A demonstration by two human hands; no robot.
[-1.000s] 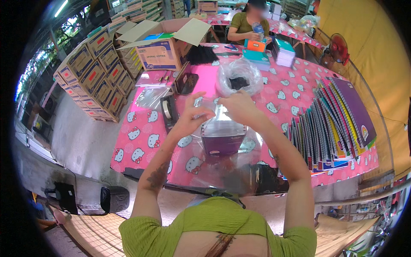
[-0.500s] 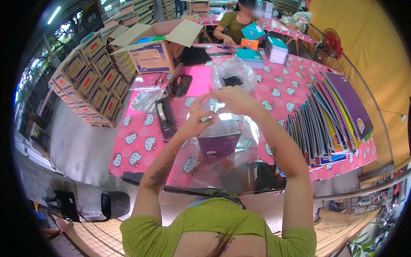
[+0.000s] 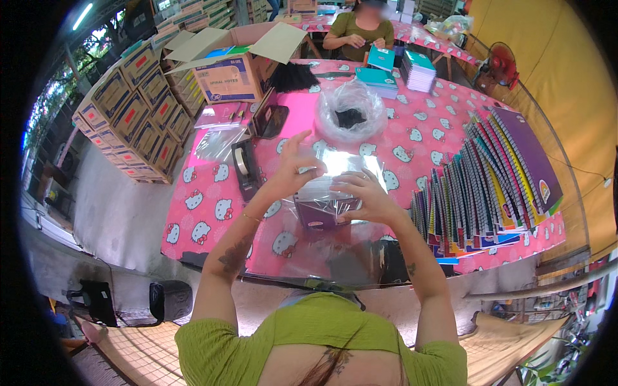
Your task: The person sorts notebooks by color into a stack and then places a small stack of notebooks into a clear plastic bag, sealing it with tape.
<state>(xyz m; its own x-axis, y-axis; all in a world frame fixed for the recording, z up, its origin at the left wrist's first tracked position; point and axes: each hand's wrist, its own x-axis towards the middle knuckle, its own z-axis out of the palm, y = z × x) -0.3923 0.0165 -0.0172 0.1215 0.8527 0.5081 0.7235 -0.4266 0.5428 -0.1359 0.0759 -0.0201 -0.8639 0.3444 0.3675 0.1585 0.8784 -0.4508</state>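
A stack of purple-covered notebooks stands in front of me, with clear plastic film draped over its top and spreading onto the table. At its upper left, my left hand pinches the film between thumb and finger, the other fingers raised. My right hand rests on the film at the stack's right side, fingers spread and thumb toward the front cover. A black tape dispenser sits just left of my left hand. Glare off the film hides part of the stack's top.
Spiral notebooks lie fanned at the right. A bundled plastic bag sits beyond my hands. An open cardboard box, a dark phone-like object and flat plastic sleeves are at left. Across the table a person sits by teal notebooks.
Both my hands have come down from above the stack; the right moved right and nearer, onto its side. The person across has raised both hands, and the orange box there is no longer visible.
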